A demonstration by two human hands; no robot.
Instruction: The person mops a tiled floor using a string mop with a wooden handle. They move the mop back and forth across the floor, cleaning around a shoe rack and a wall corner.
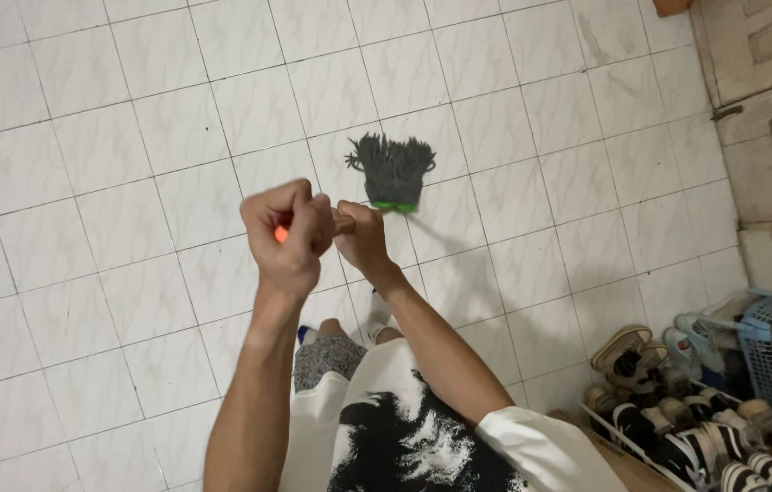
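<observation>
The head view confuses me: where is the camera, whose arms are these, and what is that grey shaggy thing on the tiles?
The camera sits on a person's head and looks straight down, so you see their own arms, white printed shirt and feet. There is no machine here, only two bare hands. The left hand and right hand are both closed around a mop handle, which has an orange tip by the left hand. It points away from the camera, so it looks very short. At its far end, the grey mop head rests on the white tiled floor. At lower right stands a shoe rack full of shoes, and a blue basket.
</observation>
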